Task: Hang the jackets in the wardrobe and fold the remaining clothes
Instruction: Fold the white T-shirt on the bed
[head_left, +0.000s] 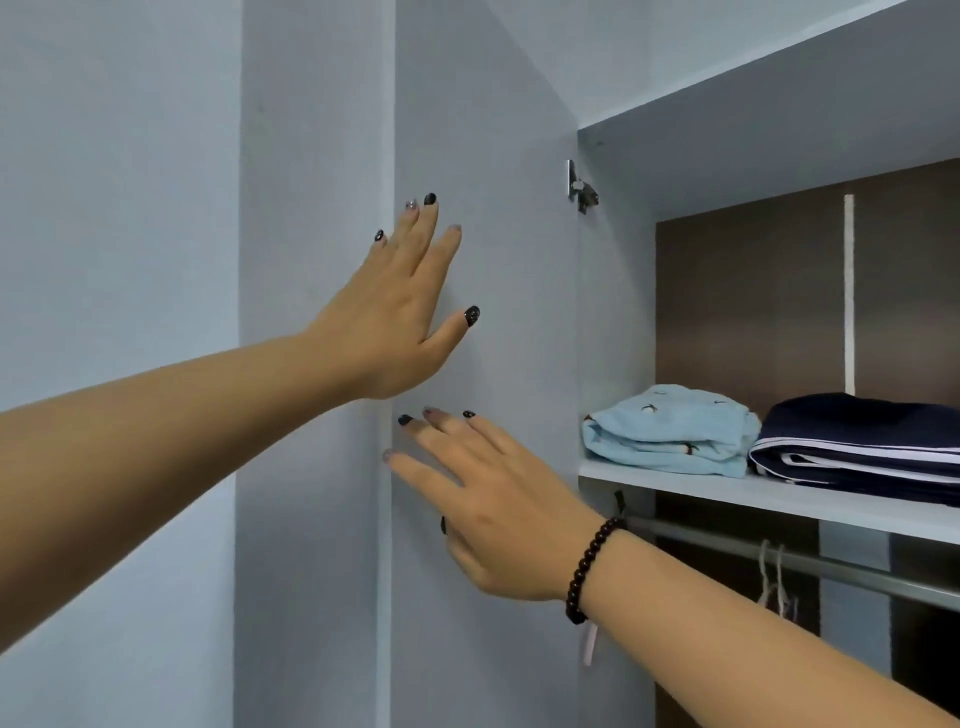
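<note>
Head view: a person is standing close to a pale blue-grey laminate wardrobe, both bare arms reaching toward its open door panel (483, 260). The left hand (400, 306) is spreading wide, fingers straight and fanned, palm against or just off the inner face of the door near its free edge; contact cannot be confirmed. The right hand (498, 499), wearing a dark beaded bracelet (589, 566) at the wrist, is reaching lower down with fingers extended and relaxed, its fingertips at the same door edge, holding nothing.

Inside the wardrobe, a folded light blue patterned garment (670, 436) is lying on the pale shelf (779, 499), just beside a folded navy garment with white stripes (862, 447). Below the shelf a metal hanging rail (810, 561) is running across the compartment, with what appears to be a pale wire hanger (774, 582) dangling from it. A metal hinge (581, 188) is showing at the top of the door. No jacket is visible in this view.

The person is probably repositioning the door, with folded clothes already shelved. The risk from here: fingertips sitting at the door's edge could be pinched against the neighbouring panel if the door is swinging that way, and a hard push could strain the hinge.
</note>
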